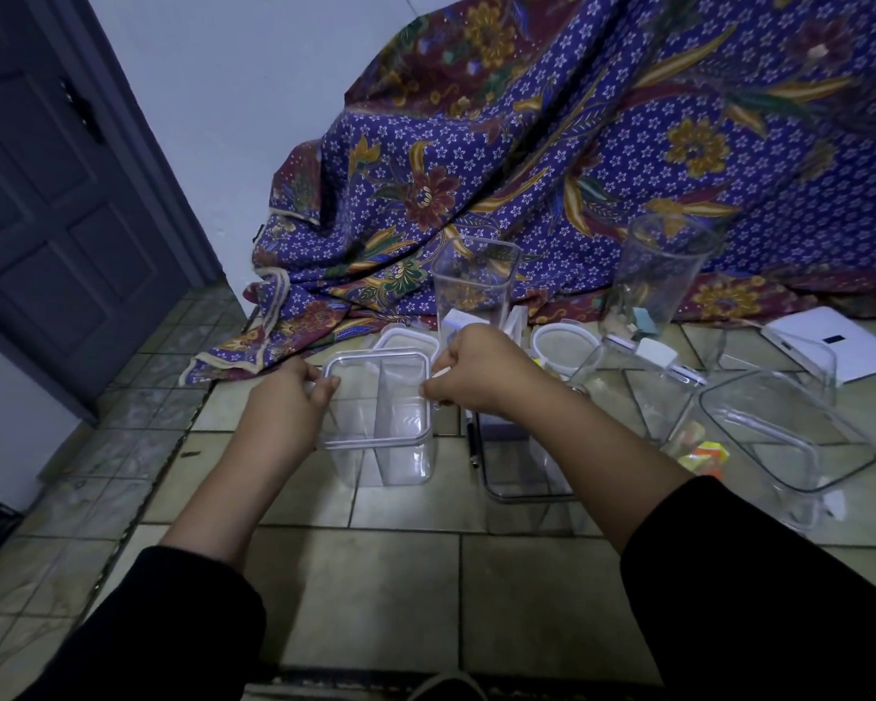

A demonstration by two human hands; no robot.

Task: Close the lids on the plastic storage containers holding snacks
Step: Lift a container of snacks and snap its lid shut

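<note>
A clear square plastic container (393, 460) stands on the tiled floor in front of me, with a clear lid (375, 397) lying on its top. My left hand (287, 404) grips the lid's left edge, thumb on the rim. On the opposite side, my right hand (469, 369) pinches the lid's right-edge latch. Beside it on the right lies a container with colourful snack packets (704, 455) inside. A large open container (785, 437) sits at the right. Two tall open containers, one square (476, 280) and one round (663, 270), stand at the back.
Loose lids lie behind the hands, one square (408, 341) and one round (562, 346). A dark-rimmed container (519, 478) lies under my right forearm. A patterned blue cloth (552, 159) drapes the back. A white flat box (835, 344) is far right, a grey door (62, 194) at left.
</note>
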